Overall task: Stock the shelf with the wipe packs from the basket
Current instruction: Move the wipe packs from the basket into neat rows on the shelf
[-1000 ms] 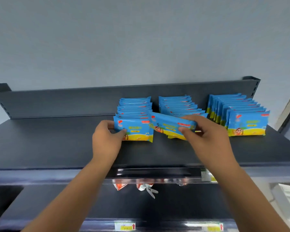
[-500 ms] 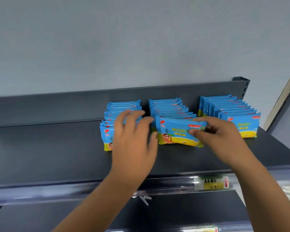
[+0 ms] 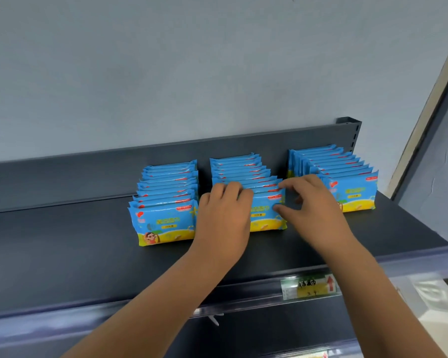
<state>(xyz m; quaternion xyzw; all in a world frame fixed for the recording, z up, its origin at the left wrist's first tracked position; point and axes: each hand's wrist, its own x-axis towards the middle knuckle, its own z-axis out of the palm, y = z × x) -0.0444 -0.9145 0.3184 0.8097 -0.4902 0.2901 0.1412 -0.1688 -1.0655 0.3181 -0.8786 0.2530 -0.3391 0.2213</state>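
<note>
Toppling is the main risk here. Three rows of blue wipe packs stand on edge on the dark shelf, each row running back toward 12 o'clock, where the shelf's rear panel rises.

The front pack stands upright at the 6 o'clock end of the middle row, and both hands are clamped on it. The left hand covers its left half, with the fingers curled over the top edge. The right hand pinches its right end, thumb on the printed face and fingers on the top.

The packs look soft and thin and rest on a narrow bottom edge. If the hands let go before this one leans on the pack behind it, it will likely tip toward 6 o'clock and land flat. Too hard a push toward 12 o'clock could squash the row askew; its packs already look slightly staggered.

The left row sits just beside the left hand at 9 o'clock, so a careless withdrawal could knock down its front pack. The right row lies at 3 o'clock, partly behind the right hand; I cannot tell whether they touch.

The basket is out of view, so the remaining stock is unknown.
</note>
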